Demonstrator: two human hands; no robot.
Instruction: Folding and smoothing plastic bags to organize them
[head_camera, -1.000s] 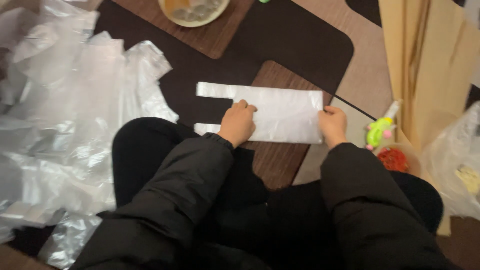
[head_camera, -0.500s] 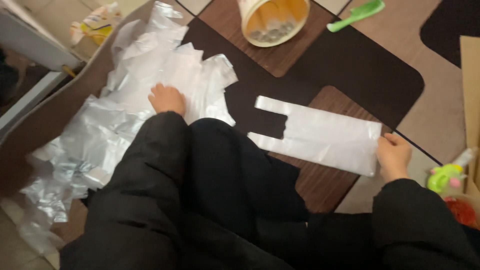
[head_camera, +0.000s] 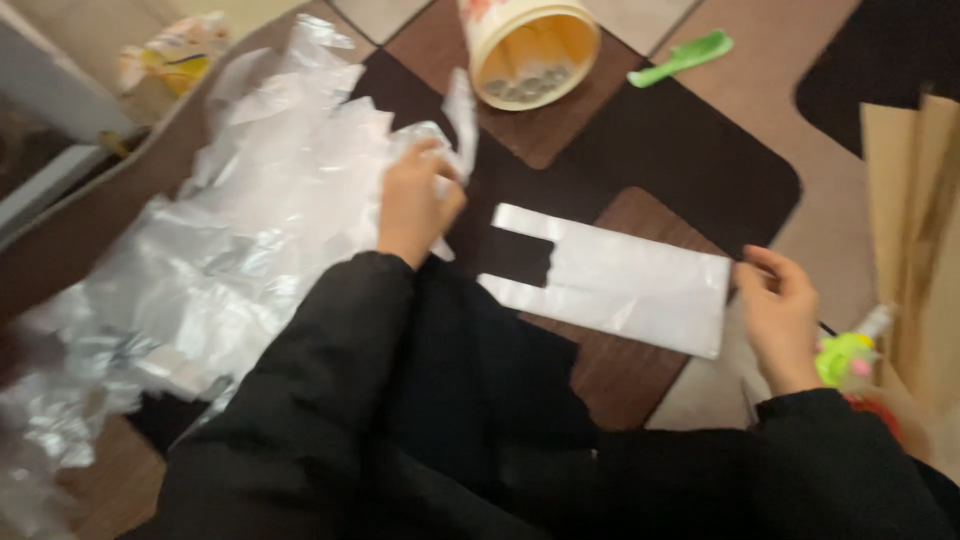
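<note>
At centre frame, the flattened plastic bag (head_camera: 625, 285) lies smoothed out on the patterned floor mat (head_camera: 700, 170), its two handle loops pointing toward 9 o'clock and its closed bottom edge toward 3 o'clock. At 3 o'clock of that bag, the right hand (head_camera: 780, 315) rests with its fingers (head_camera: 768, 262) loosely curled and partly spread; the fingertips sit at the bag's bottom edge, touching or just beside it, and no firm grip is visible. At 10 o'clock of the flat bag, the left hand (head_camera: 415, 200) is closed on a crumpled plastic bag (head_camera: 450, 130), its fingers wrapped around the gathered film, one strip of which stands up toward 12 o'clock. This crumpled bag adjoins the pile of plastic bags (head_camera: 230, 260), a loose heap of translucent film that extends from the left hand toward 8 o'clock and to the frame's left edge. Both forearms are covered by black sleeves (head_camera: 330, 400) that fill the lower part of the view. At 12 o'clock, a cream-coloured bucket (head_camera: 530, 45) lies tipped with its opening facing the camera, small pale round items visible inside. At 1 o'clock, a green plastic scoop (head_camera: 685, 58) lies on the mat, well apart from both hands. At 3 o'clock, cardboard sheets (head_camera: 915, 220) stand along the right edge, with a small yellow-green item (head_camera: 845, 360) just below the right hand.
</note>
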